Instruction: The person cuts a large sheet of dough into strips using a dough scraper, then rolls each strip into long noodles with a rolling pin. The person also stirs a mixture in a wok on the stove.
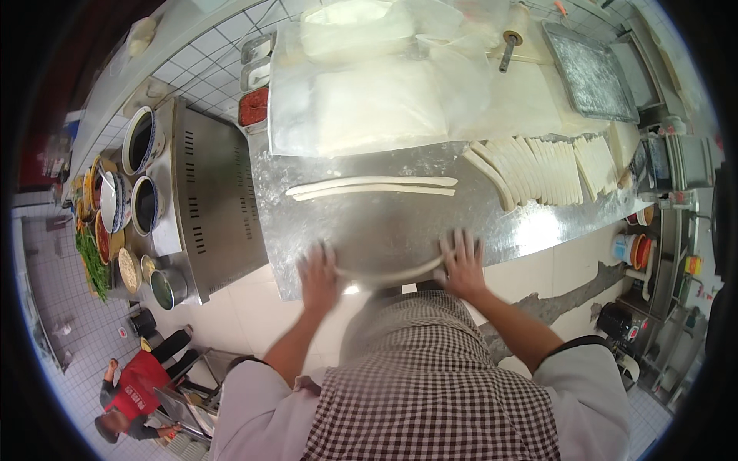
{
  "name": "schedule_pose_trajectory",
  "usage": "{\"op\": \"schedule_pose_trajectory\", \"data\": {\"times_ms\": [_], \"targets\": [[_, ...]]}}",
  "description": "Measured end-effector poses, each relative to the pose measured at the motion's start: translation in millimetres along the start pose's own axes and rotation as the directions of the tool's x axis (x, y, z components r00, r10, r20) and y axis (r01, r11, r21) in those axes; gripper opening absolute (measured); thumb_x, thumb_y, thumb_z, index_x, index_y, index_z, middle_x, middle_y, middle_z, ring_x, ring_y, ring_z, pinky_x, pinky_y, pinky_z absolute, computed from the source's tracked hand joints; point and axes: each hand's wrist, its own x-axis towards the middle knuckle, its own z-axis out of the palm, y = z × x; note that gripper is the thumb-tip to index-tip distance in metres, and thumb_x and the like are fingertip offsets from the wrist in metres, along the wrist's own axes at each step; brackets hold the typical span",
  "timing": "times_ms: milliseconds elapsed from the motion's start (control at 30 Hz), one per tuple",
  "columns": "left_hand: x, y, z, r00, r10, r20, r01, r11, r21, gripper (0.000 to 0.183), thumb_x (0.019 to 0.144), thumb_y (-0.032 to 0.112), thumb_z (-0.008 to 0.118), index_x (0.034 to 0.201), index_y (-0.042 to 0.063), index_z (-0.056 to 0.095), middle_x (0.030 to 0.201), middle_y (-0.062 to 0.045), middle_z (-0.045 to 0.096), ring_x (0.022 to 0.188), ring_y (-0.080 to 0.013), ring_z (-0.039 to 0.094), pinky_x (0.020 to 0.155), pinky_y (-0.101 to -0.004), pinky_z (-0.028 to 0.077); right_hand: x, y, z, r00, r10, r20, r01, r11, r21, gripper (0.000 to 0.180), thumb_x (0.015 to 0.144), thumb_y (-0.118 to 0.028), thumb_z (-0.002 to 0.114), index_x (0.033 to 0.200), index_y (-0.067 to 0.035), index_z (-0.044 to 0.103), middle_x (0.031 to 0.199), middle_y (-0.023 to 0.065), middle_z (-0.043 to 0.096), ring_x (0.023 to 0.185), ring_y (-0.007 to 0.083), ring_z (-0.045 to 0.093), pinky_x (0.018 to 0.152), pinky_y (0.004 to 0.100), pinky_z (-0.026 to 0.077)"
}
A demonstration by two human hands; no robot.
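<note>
A long strip of dough [398, 278] bows between my two hands at the near edge of the steel worktable. Its left end meets my left hand [319, 279], its right end my right hand [463, 265]. Both hands are palm down and blurred, so the fingertips' grip is partly hidden. Beyond them, two long dough strips [372, 187] lie side by side on the floured tabletop [369, 222]. To the right, a row of cut dough strips [536, 170] rests close together, beside a sheet of dough partly under clear plastic [380, 104].
A rolling pin [513, 34] and a floured metal tray [591, 69] stand at the back right. Small metal containers, one with red sauce [253, 106], line the back left. Bowls of dark liquid [141, 141] sit on a steel cabinet [216, 201]. A person in a red apron [138, 383] is at lower left.
</note>
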Motion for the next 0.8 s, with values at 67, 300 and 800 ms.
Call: {"op": "schedule_pose_trajectory", "data": {"times_ms": [67, 300, 800], "targets": [[90.0, -18.3, -46.4, 0.965, -0.100, -0.243, 0.095, 0.995, -0.032, 0.075, 0.100, 0.044, 0.054, 0.162, 0.010, 0.030, 0.170, -0.023, 0.016, 0.157, -0.0429, 0.012, 0.125, -0.0633, 0.004, 83.9, 20.0, -17.5, 0.968, 0.088, -0.235, -0.090, 0.996, 0.002, 0.092, 0.088, -0.054, 0.068, 0.159, -0.007, 0.033, 0.166, 0.0276, 0.021, 0.155, 0.0470, 0.014, 0.121, 0.0693, 0.010], [199.3, 54.1, -87.4, 0.929, 0.221, -0.295, -0.253, 0.965, -0.073, 0.074, 0.097, 0.043, 0.059, 0.157, 0.005, 0.039, 0.163, -0.025, 0.032, 0.152, -0.0425, 0.027, 0.123, -0.0654, 0.012, 106.9, 57.1, -44.5, 0.850, 0.212, -0.482, -0.127, 0.971, 0.202, 0.077, 0.090, -0.032, 0.069, 0.153, 0.000, 0.038, 0.154, 0.0278, 0.037, 0.142, 0.0479, 0.033, 0.119, 0.0590, 0.025], [252.8, 302.0, -129.3, 0.914, 0.404, 0.044, -0.399, 0.911, -0.103, 0.035, 0.089, 0.029, 0.064, 0.109, 0.001, 0.067, 0.119, -0.021, 0.064, 0.114, -0.0383, 0.061, 0.096, -0.0507, 0.049, 57.5, 123.9, -43.3, 0.650, 0.742, -0.164, -0.510, 0.586, 0.630, 0.035, 0.087, -0.026, 0.073, 0.108, -0.001, 0.062, 0.108, 0.0219, 0.065, 0.105, 0.0418, 0.062, 0.088, 0.0495, 0.050]]}}
